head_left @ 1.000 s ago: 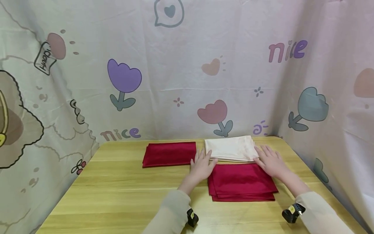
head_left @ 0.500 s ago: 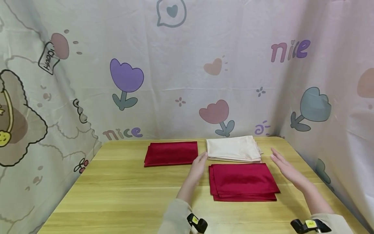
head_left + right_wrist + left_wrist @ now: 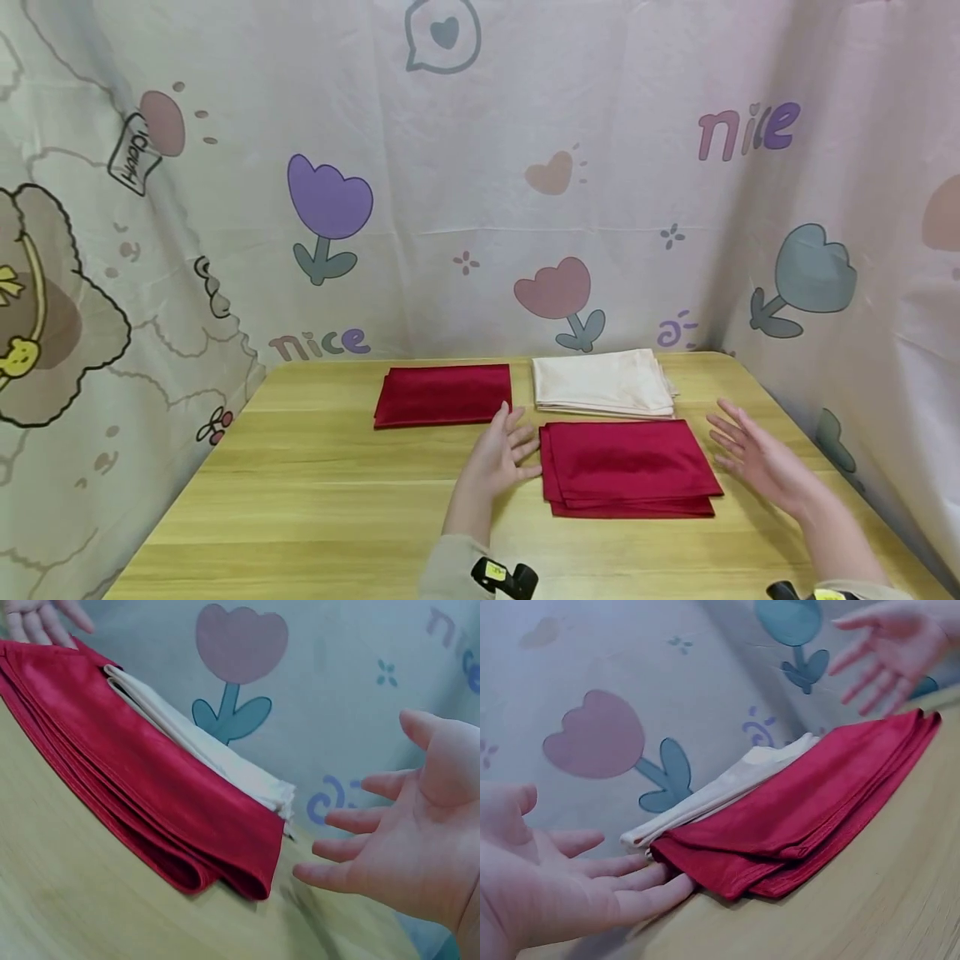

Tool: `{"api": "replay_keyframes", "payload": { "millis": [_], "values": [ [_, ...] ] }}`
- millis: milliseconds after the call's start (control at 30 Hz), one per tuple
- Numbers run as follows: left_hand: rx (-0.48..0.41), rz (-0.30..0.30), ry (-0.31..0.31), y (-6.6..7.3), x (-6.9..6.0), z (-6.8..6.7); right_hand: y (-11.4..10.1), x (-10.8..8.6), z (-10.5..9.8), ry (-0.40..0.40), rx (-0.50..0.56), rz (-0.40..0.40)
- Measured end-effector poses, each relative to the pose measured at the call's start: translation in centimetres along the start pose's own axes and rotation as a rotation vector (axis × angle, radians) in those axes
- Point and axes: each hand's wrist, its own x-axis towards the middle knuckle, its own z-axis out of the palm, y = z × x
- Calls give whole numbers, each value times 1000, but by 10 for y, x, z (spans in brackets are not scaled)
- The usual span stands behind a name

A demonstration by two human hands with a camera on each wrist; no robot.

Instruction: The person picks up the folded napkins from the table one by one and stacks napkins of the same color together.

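A folded red cloth in several layers lies flat on the table between the two hands. Just behind it is a folded white cloth. The left hand is at the red cloth's left side, fingers spread and palm turned inward; in the left wrist view its fingertips are close to the cloth's edge, and whether they touch cannot be told. To the right of the red cloth the right hand hovers, palm inward and fingers apart, holding nothing. A second folded red cloth rests at the back, left of the white one.
The wooden table ends at a patterned curtain at the back. On the right the curtain comes close to the table's side edge. Both wrists wear small black cameras.
Both hands have lifted off the white cloth and drawn back towards the person. The right hand moved outward to the right, and the palms turned to face each other. The cloths stayed put.
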Motion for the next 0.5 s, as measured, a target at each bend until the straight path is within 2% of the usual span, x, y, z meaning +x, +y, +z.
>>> {"api": "replay_keyframes", "payload": {
  "millis": [100,133,200,500],
  "values": [
    [-64,-13,-43,-4,-2,-6,8,-3,-10,-218,369,-46],
    [-75,-11,-56,-5,-2,-8,10,-4,-12,-276,466,-46],
    [-100,-10,-73,-6,-3,-12,14,-5,-15,-352,588,-42],
    [-134,-28,-105,-4,-2,-21,26,-4,-24,-448,775,-21]
  ]
}}
